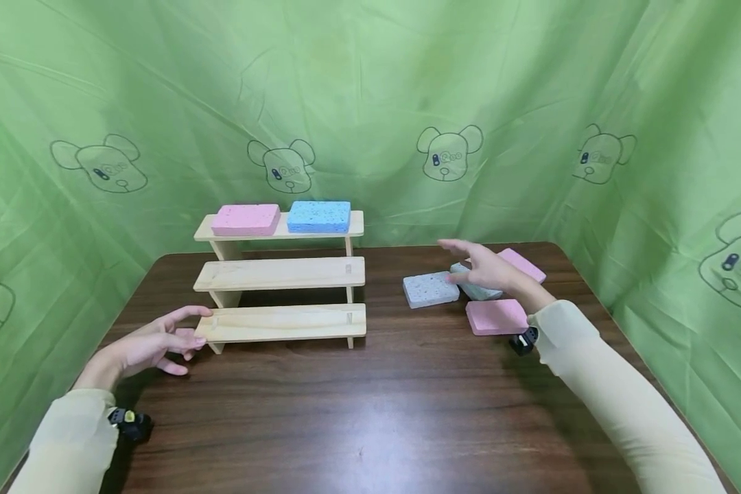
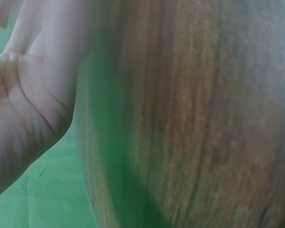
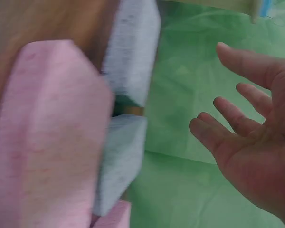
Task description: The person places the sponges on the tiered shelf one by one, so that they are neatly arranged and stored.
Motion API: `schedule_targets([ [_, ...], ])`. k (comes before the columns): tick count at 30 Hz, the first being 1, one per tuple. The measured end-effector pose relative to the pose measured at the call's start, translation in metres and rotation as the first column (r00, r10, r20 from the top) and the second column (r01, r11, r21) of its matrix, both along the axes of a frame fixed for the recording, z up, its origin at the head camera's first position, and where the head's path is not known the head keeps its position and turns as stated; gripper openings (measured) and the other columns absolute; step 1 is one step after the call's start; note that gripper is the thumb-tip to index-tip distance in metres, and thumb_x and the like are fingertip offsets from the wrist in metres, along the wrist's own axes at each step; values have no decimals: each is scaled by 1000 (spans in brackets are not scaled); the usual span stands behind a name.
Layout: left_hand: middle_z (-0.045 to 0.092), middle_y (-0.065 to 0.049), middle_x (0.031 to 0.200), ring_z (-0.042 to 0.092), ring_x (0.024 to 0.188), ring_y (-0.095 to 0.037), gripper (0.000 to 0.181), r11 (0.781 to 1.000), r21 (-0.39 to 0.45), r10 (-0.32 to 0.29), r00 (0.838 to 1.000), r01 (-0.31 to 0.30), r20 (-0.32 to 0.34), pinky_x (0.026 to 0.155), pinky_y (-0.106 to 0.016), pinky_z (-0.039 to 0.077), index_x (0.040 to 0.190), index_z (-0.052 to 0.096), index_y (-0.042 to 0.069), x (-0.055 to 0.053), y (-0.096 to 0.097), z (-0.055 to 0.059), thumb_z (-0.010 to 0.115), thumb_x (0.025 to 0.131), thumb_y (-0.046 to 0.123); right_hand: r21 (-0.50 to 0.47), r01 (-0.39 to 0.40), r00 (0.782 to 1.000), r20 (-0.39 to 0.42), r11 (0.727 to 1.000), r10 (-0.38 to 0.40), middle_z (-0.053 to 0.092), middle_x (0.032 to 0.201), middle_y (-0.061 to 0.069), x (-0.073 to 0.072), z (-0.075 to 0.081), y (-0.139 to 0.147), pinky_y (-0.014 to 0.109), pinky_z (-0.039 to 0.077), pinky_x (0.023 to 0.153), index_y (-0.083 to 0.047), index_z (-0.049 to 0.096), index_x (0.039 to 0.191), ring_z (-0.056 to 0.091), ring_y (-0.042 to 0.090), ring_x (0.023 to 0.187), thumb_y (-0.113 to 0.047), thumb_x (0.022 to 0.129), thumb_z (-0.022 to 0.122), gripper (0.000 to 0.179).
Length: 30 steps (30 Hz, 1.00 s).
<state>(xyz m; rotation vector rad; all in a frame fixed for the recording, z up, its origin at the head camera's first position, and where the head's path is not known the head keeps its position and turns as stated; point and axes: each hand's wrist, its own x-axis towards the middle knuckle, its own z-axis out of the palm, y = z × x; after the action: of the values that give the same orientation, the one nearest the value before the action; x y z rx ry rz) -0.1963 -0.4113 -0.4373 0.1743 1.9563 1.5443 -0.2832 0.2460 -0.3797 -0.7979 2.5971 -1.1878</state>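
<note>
Brown tabletop [image 1: 358,418] spreads wide, lower-centre | pale-blue sponge [image 1: 431,289], centre-right, long axis left-right | I see right hand [image 1: 486,267] released; left hand [image 1: 151,345], grip unclear

Widest passage: the front of the table [image 1: 358,412], bare between the two forearms. A strip of tabletop also runs between the stepped rack [image 1: 280,273] and the pale blue sponge [image 1: 431,289]. Middle and bottom shelves reachable from the front; top shelf blocked by a pink sponge [image 1: 245,219] and a blue sponge [image 1: 319,217], only a slim gap between. Left hand [image 1: 160,343] occupies the rack's lower left end. Right side crowded: grey-green sponge [image 1: 480,293] wedged among neighbours, right hand [image 1: 478,267] above. Green curtain [image 1: 370,103] walls off the back.
</note>
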Motion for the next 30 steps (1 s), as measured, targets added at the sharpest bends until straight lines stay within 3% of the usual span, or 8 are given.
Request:
schedule_targets([
  [6, 63, -12, 109, 58, 83, -18, 55, 1000, 15, -6, 1000, 6, 10, 74, -55, 59, 148, 32, 27, -1, 3, -3, 57, 103, 7, 121, 15, 998, -69, 993, -7, 43, 155, 17, 5, -23, 6, 59, 31, 114, -5, 39, 154, 36, 37, 143, -11, 88, 79, 77],
  [12, 64, -11, 107, 58, 82, -18, 56, 1000, 14, 6, 1000, -6, 4, 74, -56, 59, 148, 32, 26, -2, 2, -3, 58, 102, 7, 95, -32, 996, -83, 995, 40, 48, 148, 25, 5, -32, 3, 60, 34, 110, 1, 42, 151, 44, 42, 131, -5, 84, 82, 79],
  [15, 64, -11, 108, 58, 82, -17, 56, 1000, 18, 11, 1000, -10, -5, 73, -55, 60, 147, 32, 25, -3, 2, -3, 59, 102, 7, 114, -56, 995, -73, 992, 64, 45, 150, 26, 4, -35, 2, 58, 31, 113, 4, 39, 152, 42, 42, 136, -5, 85, 81, 79],
  [21, 64, -11, 105, 58, 82, -17, 57, 1000, 27, 10, 1000, -10, 6, 74, -55, 60, 148, 32, 26, -1, 3, -8, 59, 102, 6, 223, -57, 997, -37, 973, 67, 28, 156, 34, 5, -43, 1, 62, 21, 116, 4, 38, 153, 23, 50, 145, -15, 87, 82, 81],
  [30, 63, -12, 106, 58, 81, -17, 57, 1000, 21, 20, 1000, -20, -7, 72, -53, 60, 148, 31, 25, 2, -2, -5, 59, 102, 6, 293, -29, 998, -52, 956, 46, 34, 152, 35, 6, -45, -8, 61, 22, 116, 8, 41, 149, 21, 54, 144, -13, 84, 83, 80],
])
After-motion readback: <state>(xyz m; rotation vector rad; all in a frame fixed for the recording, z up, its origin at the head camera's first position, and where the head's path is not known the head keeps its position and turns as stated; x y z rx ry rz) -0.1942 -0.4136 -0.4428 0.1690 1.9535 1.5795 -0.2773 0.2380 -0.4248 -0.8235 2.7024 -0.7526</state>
